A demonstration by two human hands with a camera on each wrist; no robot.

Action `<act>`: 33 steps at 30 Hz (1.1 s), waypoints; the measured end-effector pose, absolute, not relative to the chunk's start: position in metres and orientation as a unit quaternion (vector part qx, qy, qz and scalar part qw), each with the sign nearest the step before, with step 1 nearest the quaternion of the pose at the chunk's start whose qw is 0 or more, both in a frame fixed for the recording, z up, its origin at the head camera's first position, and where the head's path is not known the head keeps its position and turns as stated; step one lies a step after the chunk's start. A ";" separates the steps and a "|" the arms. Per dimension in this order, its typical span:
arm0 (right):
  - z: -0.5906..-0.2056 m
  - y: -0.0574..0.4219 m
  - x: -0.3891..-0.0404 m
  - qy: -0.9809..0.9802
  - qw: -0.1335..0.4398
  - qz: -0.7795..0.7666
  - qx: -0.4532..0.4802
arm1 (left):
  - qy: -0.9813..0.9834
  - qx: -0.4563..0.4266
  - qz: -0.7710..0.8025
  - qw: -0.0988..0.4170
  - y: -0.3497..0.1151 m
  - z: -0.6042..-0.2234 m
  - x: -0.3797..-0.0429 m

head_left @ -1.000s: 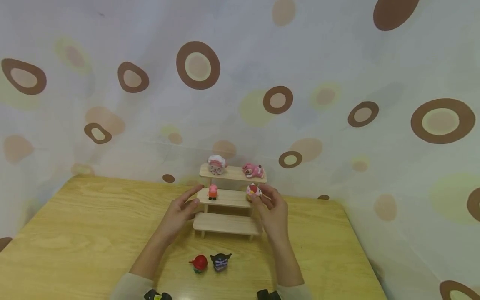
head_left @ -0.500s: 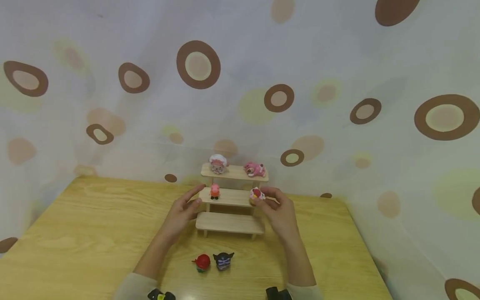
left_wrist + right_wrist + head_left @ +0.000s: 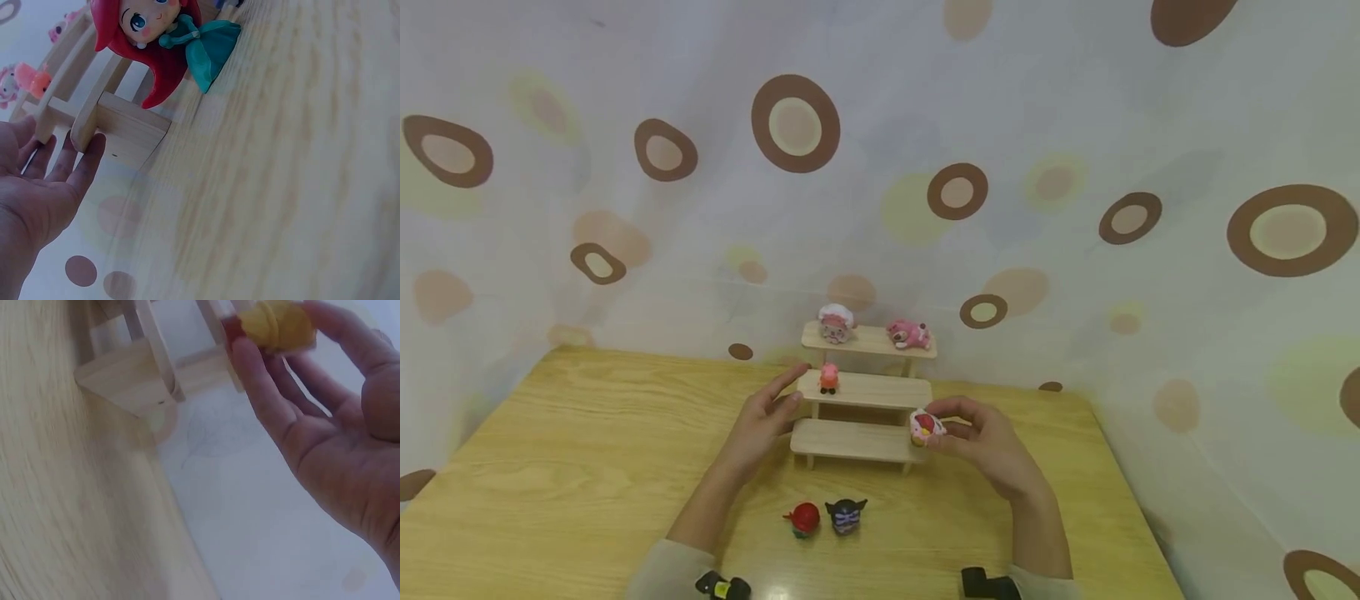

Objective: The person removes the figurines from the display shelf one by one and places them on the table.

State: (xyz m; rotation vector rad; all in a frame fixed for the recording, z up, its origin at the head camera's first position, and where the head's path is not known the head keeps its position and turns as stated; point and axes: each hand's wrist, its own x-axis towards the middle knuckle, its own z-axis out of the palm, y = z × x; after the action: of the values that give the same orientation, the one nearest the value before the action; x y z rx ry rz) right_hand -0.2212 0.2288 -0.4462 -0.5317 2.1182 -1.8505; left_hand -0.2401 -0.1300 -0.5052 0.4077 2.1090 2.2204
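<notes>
At the right end of a three-tier wooden display stand (image 3: pixel 857 442), my right hand (image 3: pixel 992 446) pinches a small white, pink and red toy figure (image 3: pixel 927 427) between thumb and fingers. Its yellow underside (image 3: pixel 278 328) shows in the right wrist view. My left hand (image 3: pixel 760 429) lies at the stand's left end, fairly straight fingers (image 3: pixel 87 169) touching the shelf ends. A small pink-and-orange pig figure (image 3: pixel 828 379) stands on the middle shelf. On the top shelf are a figure with a white cap (image 3: pixel 836 323) and a pink bear figure lying down (image 3: pixel 910 334).
On the table (image 3: pixel 587 467) in front of the stand are a red-haired doll figure in a green dress (image 3: pixel 805 520) and a black-eared figure with a purple bow (image 3: pixel 846 517). A patterned cloth wall (image 3: pixel 865 233) rises close behind the stand.
My right hand has taken the white and red figure off the middle shelf's right end, drawing it down and to the right. My left hand stays at the stand's left end.
</notes>
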 end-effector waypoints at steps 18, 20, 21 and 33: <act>-0.473 0.221 -0.223 0.670 0.399 -0.529 -0.336 | 0.679 0.131 0.722 0.032 -0.131 -0.503 -0.240; -0.473 0.219 -0.222 0.673 0.395 -0.515 -0.354 | 0.680 0.132 0.721 0.031 -0.131 -0.504 -0.240; -0.473 0.218 -0.222 0.674 0.395 -0.507 -0.364 | 0.680 0.132 0.720 0.031 -0.131 -0.504 -0.240; -0.482 0.201 -0.224 0.690 0.417 -0.470 -0.359 | 0.681 0.130 0.720 0.025 -0.132 -0.504 -0.240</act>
State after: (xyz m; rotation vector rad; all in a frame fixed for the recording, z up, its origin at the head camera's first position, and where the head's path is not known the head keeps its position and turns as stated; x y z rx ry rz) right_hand -0.2238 0.2006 -0.4822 -0.9017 1.7314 -1.1791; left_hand -0.2403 -0.1325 -0.5040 0.4005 2.1063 2.2260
